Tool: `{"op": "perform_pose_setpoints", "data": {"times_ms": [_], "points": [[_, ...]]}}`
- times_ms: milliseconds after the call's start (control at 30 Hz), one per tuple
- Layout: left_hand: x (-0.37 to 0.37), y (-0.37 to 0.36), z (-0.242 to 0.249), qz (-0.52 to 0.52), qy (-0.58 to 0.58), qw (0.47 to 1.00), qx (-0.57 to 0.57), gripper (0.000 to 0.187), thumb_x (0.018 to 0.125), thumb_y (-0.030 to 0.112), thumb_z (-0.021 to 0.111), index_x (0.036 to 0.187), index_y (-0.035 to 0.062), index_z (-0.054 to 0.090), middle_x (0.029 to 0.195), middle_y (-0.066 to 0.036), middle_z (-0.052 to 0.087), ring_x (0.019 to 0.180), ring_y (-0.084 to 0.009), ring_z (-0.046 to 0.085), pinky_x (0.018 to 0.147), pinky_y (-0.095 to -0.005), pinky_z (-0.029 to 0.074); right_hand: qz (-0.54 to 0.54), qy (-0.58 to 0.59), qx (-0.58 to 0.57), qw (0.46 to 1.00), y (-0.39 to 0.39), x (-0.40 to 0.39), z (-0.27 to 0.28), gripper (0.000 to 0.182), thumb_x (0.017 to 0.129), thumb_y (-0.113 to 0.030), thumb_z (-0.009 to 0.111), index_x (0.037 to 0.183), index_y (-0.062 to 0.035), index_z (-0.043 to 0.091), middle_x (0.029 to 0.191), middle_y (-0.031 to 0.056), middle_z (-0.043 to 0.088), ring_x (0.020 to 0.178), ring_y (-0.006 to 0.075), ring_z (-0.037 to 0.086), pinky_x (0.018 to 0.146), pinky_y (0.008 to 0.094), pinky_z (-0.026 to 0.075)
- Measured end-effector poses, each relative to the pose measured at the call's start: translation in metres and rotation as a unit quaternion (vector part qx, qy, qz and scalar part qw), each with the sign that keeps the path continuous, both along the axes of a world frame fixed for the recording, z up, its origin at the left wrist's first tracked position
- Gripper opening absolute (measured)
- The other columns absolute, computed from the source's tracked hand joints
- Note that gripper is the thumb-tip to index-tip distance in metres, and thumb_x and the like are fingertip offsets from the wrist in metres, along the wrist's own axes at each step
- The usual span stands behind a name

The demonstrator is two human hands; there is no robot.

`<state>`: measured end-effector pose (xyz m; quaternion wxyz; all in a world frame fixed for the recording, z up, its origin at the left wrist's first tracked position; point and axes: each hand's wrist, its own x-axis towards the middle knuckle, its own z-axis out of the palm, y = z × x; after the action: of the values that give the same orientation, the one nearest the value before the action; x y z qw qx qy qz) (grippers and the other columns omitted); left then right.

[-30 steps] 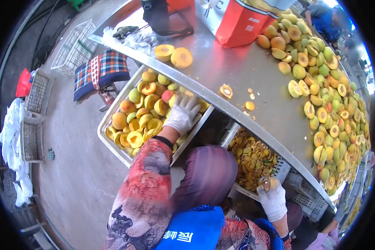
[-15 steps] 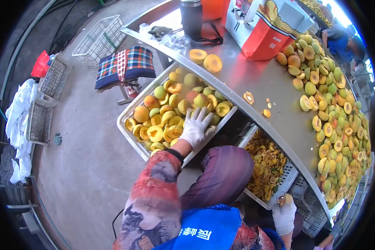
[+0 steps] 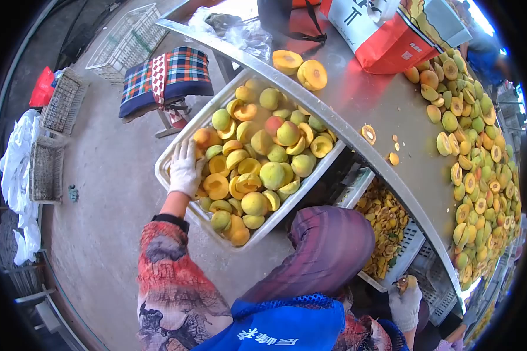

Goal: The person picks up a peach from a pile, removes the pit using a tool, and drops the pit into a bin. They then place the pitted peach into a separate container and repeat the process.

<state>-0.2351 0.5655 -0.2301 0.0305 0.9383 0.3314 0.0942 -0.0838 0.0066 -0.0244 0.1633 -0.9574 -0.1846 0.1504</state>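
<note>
Nearest, your one blue apron point(image 3: 275, 330) and one striped knee point(image 3: 334, 243) fill the near side. Your right hand point(image 3: 405, 303), gloved in white, has its fingers curled around one small brown item point(image 3: 402, 285), too small to name. Your left hand point(image 3: 185, 169), also gloved, lies at the left edge of one white crate point(image 3: 161, 171); its fingers are extended, close together, touching the fruit beside the rim, and clasp no single piece that shows. The crate stands ahead of you, left of your knee, heaped with dozens of fruits and halves point(image 3: 249, 167), overlapping too much for an exact count.

Right of the knee, one bin point(image 3: 407, 254) holds uncountable scraps point(image 3: 383, 225). On the metal table point(image 3: 357, 111) you have two large halves point(image 3: 312, 75) side by side near the edge, one half with its stone point(image 3: 368, 134), one small orange piece point(image 3: 394, 158) and two pale bits between these. One big fruit pile point(image 3: 477, 164) covers the right.

Farther off are one red-and-white bag point(image 3: 386, 35), one plaid cushion point(image 3: 167, 79), three baskets point(image 3: 126, 44) on the left, and one person in blue point(image 3: 483, 61) at far right.
</note>
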Motion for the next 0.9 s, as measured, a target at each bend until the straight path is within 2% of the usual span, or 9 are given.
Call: {"op": "perform_pose_setpoints", "data": {"times_ms": [100, 167, 300, 333, 500, 567, 667, 800, 900], "points": [[0.011, 0.012, -0.018, -0.015, -0.011, 0.998, 0.053, 0.059, 0.087, 0.030, 0.055, 0.137, 0.0042, 0.040, 0.138, -0.020, 0.043, 0.129, -0.0377, 0.038, 0.106, -0.0485, 0.030, -0.036, -0.006, 0.015, 0.999, -0.007, 0.004, -0.004, 0.019, 0.075, -0.006, 0.063, 0.090, -0.0025, 0.053, 0.071, 0.0145, 0.056, 0.066, 0.0331, 0.058, 0.060, 0.0381, 0.045], [0.028, 0.016, -0.015, 0.011, -0.030, 0.999, -0.013, 0.058, 0.089, 0.031, 0.053, 0.138, 0.0052, 0.039, 0.138, -0.019, 0.044, 0.128, -0.0353, 0.040, 0.106, -0.0476, 0.031, -0.032, -0.003, 0.009, 0.999, 0.001, 0.007, 0.002, 0.019, 0.075, -0.006, 0.063, 0.090, -0.0021, 0.053, 0.071, 0.0137, 0.056, 0.066, 0.0313, 0.058, 0.061, 0.0377, 0.045], [0.034, 0.009, 0.006, 0.016, 0.047, 0.999, 0.014, 0.054, 0.092, 0.031, 0.048, 0.140, 0.0078, 0.037, 0.139, -0.020, 0.043, 0.126, -0.0376, 0.041, 0.106, -0.0463, 0.031, 0.007, -0.040, -0.003, 0.999, 0.003, 0.007, 0.002, 0.018, 0.076, -0.006, 0.063, 0.089, -0.0017, 0.052, 0.071, 0.0141, 0.056, 0.065, 0.0323, 0.058, 0.060, 0.0379, 0.045], [0.037, 0.004, 0.013, 0.025, 0.082, 0.994, 0.074, 0.053, 0.092, 0.033, 0.050, 0.139, 0.0097, 0.040, 0.139, -0.020, 0.043, 0.126, -0.0377, 0.042, 0.106, -0.0488, 0.030, 0.012, -0.050, -0.003, 0.999, 0.000, 0.006, 0.002, 0.018, 0.075, -0.006, 0.063, 0.089, -0.0016, 0.052, 0.071, 0.0144, 0.056, 0.065, 0.0328, 0.058, 0.060, 0.0379, 0.045], [0.093, -0.066, 0.048, -0.047, -0.122, 0.988, 0.077, 0.056, 0.088, 0.040, 0.057, 0.132, 0.0061, 0.048, 0.138, -0.019, 0.044, 0.128, -0.0363, 0.039, 0.110, -0.0505, 0.022, -0.038, 0.001, -0.011, 0.999, -0.022, 0.005, 0.006, 0.027, 0.073, -0.008, 0.067, 0.095, -0.0024, 0.053, 0.079, 0.0180, 0.060, 0.076, 0.0405, 0.061, 0.064, 0.0408, 0.048], [0.113, -0.093, 0.024, -0.084, -0.107, 0.991, 0.006, 0.056, 0.088, 0.039, 0.056, 0.131, 0.0040, 0.048, 0.136, -0.019, 0.046, 0.126, -0.0358, 0.042, 0.110, -0.0533, 0.020, -0.033, 0.005, -0.020, 0.999, -0.015, 0.006, 0.010, 0.027, 0.073, -0.008, 0.068, 0.094, -0.0023, 0.053, 0.078, 0.0177, 0.060, 0.075, 0.0403, 0.061, 0.064, 0.0407, 0.049], [0.103, -0.124, 0.007, -0.112, -0.058, 0.991, 0.041, 0.054, 0.087, 0.038, 0.054, 0.129, 0.0037, 0.051, 0.133, -0.018, 0.048, 0.123, -0.0346, 0.043, 0.108, -0.0580, 0.018, -0.047, -0.036, -0.001, 0.998, -0.007, 0.002, 0.016, 0.025, 0.073, -0.008, 0.068, 0.094, -0.0024, 0.054, 0.076, 0.0173, 0.060, 0.075, 0.0400, 0.062, 0.065, 0.0406, 0.049], [0.096, -0.130, 0.014, -0.131, -0.011, 0.991, 0.013, 0.049, 0.089, 0.036, 0.049, 0.129, 0.0073, 0.052, 0.136, -0.018, 0.046, 0.128, -0.0339, 0.039, 0.111, -0.0589, 0.012, -0.076, 0.026, -0.021, 0.997, -0.021, 0.006, 0.010, 0.025, 0.074, -0.009, 0.067, 0.095, -0.0035, 0.055, 0.080, 0.0179, 0.060, 0.076, 0.0401, 0.061, 0.065, 0.0408, 0.049], [0.098, -0.127, 0.016, -0.134, -0.007, 0.991, 0.014, 0.049, 0.089, 0.039, 0.049, 0.129, 0.0098, 0.053, 0.135, -0.018, 0.046, 0.128, -0.0342, 0.039, 0.111, -0.0590, 0.011, -0.038, -0.022, 0.004, 0.999, -0.016, 0.007, 0.004, 0.025, 0.074, -0.011, 0.068, 0.095, -0.0040, 0.056, 0.083, 0.0184, 0.059, 0.077, 0.0403, 0.061, 0.066, 0.0421, 0.049]]}}
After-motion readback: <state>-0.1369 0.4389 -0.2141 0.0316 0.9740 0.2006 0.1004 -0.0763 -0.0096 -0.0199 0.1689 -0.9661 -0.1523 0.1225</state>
